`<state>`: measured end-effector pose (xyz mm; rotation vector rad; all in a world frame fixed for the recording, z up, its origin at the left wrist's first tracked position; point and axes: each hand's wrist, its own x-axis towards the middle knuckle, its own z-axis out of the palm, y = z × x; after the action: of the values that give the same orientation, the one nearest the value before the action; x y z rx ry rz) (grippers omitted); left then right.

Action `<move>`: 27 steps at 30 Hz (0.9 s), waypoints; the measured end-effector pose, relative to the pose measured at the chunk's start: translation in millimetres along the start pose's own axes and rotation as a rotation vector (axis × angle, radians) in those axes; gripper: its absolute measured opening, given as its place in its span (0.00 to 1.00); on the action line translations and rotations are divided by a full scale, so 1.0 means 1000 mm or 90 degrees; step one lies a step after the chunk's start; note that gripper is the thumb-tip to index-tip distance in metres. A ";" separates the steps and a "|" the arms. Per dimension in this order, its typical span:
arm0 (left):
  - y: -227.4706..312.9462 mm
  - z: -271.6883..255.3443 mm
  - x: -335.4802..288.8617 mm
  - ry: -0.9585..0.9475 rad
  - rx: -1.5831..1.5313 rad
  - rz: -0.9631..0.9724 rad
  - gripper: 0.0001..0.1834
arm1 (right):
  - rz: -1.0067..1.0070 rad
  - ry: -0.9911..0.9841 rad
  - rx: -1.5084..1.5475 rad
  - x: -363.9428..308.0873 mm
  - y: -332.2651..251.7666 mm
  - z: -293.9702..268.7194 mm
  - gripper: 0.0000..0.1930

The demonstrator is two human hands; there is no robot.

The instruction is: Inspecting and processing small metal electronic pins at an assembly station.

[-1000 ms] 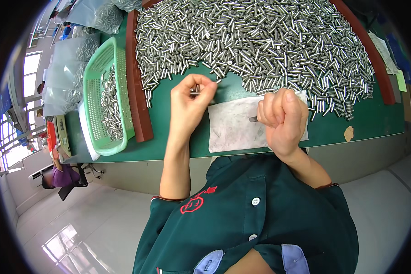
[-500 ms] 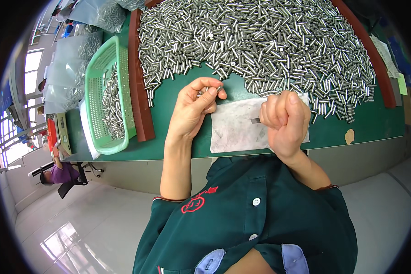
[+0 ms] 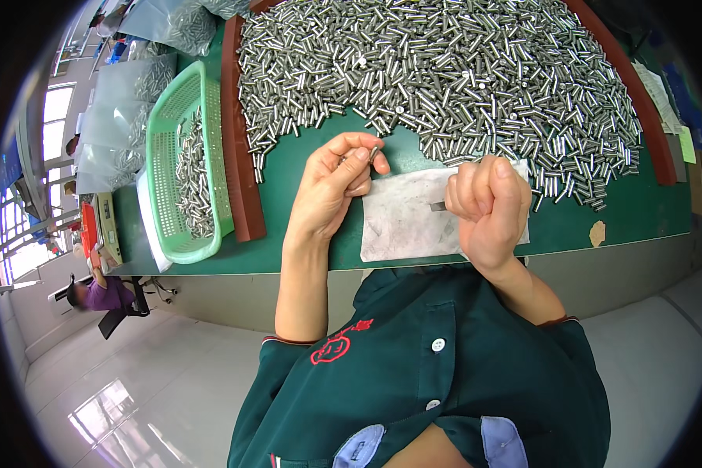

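My left hand is closed in a pinch on a small shiny metal pin, which juts out between thumb and forefinger. More metal may be tucked in the curled fingers, but they hide it. To its right, my right hand makes a fist above a smudged white sheet. Out of the left side of this fist sticks the end of a flat grey metal strip; the rest of it is covered. Beyond both hands spreads a heap of loose metal pins on the green tabletop.
Reddish-brown rails border the heap on both sides. At left stands a light green basket partly filled with pins, beside clear plastic bags of pins. A scale-like device lies farther left. A seated person is in the background.
The pin in my left fingers has tilted and now shows more of its length. My right hand has stayed nearly still.
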<state>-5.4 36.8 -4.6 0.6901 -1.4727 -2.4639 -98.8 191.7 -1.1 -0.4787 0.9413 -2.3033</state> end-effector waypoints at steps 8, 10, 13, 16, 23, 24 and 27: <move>0.001 0.000 -0.001 0.002 -0.002 -0.006 0.09 | -0.002 -0.003 0.000 0.000 0.000 0.000 0.19; 0.001 0.000 -0.001 0.003 -0.001 -0.006 0.09 | 0.000 -0.001 0.000 0.000 0.000 0.001 0.19; 0.002 0.000 -0.001 0.005 0.007 -0.007 0.09 | 0.000 -0.001 -0.001 0.000 0.000 0.001 0.18; 0.003 0.001 -0.001 -0.003 -0.009 -0.018 0.10 | 0.002 0.000 0.005 0.000 0.000 0.000 0.18; 0.003 -0.005 0.002 -0.057 -0.184 0.016 0.15 | -0.004 0.002 -0.004 0.000 0.000 0.000 0.18; 0.002 -0.001 0.003 -0.003 -0.060 0.043 0.16 | -0.001 0.002 -0.003 0.000 0.000 0.000 0.18; 0.004 0.013 0.010 0.214 0.447 0.159 0.13 | 0.003 0.004 0.003 0.000 0.000 0.001 0.18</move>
<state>-20.3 41.2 1.2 0.9025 -2.1141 -1.5283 -98.7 191.5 -0.5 -0.4676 0.9386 -2.3029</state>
